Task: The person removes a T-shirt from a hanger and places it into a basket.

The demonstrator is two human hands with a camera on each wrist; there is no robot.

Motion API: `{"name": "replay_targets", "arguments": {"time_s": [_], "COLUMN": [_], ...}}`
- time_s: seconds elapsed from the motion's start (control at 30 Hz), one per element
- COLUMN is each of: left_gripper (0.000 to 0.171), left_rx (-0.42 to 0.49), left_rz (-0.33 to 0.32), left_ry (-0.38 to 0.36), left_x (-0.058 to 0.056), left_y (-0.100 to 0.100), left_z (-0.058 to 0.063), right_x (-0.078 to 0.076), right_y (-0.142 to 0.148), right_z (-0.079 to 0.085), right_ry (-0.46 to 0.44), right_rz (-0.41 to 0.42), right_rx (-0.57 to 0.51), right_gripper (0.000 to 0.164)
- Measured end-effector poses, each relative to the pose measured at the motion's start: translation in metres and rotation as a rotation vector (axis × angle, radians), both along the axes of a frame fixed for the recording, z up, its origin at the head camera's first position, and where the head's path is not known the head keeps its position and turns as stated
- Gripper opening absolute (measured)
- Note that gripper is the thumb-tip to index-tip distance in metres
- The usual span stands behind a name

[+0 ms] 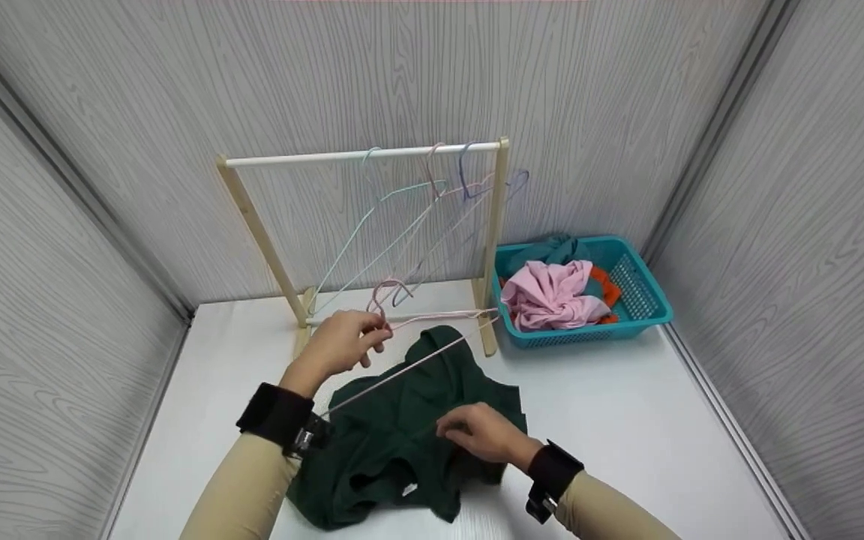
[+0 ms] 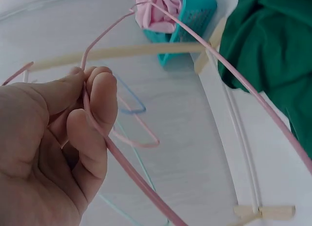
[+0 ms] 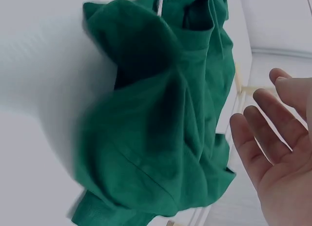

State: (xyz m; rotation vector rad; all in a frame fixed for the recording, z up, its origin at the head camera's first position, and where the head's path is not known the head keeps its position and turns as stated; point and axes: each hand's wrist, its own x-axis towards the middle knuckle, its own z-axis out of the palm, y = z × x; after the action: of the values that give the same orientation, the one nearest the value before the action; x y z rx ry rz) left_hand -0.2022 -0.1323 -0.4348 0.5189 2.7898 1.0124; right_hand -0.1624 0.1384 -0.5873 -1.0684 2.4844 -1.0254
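A pink clothes hanger (image 2: pixel 235 78) is pinched between the thumb and fingers of my left hand (image 1: pixel 343 341), close to its hook. The hanger's lower bar crosses over a dark green shirt (image 1: pixel 402 420), which lies crumpled on the white table with its neck opening and a small white label toward me. My right hand (image 1: pixel 486 433) hovers over the shirt's right part, holding nothing. In the right wrist view its fingers (image 3: pixel 248 138) are loosely extended, apart from the green cloth (image 3: pixel 146 138).
Behind the shirt stands a wooden rack with a white rail (image 1: pixel 312 157); several hangers, mint (image 1: pixel 357 225), pink and blue (image 1: pixel 463 169), hang there. At the right, a teal basket (image 1: pixel 638 300) holds pink cloth (image 1: pixel 552 292), teal cloth (image 1: pixel 552 247) and orange cloth (image 1: pixel 606 285).
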Motion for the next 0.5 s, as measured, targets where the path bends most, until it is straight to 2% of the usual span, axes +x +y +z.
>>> {"name": "replay_targets", "arguments": {"time_s": [0.13,0.3,0.37,0.5], "left_gripper": [0.019,0.019,0.019,0.019], "left_rx": [-0.044,-0.109,-0.153,-0.27], "left_rz": [0.043,0.054,0.063,0.12], "left_ry": [-0.029,-0.036,-0.042,-0.046], "left_x": [0.006,0.016,0.018,0.019], "left_y": [-0.026,-0.061,-0.073,-0.091], "left_z": [-0.001,-0.002,0.0,0.007], "right_x": [-0.002,-0.004,-0.004,-0.006], "right_y": [0.011,0.026,0.033,0.043], "right_z": [-0.003,-0.008,-0.01,-0.011], "right_ry": [0.01,-0.023,-0.04,-0.052], "right_rz": [-0.025,-0.065,-0.082,-0.095], "right_rx": [-0.019,-0.007,-0.001,0.008], "right_gripper": [0.015,0.014,0.013,0.014]}}
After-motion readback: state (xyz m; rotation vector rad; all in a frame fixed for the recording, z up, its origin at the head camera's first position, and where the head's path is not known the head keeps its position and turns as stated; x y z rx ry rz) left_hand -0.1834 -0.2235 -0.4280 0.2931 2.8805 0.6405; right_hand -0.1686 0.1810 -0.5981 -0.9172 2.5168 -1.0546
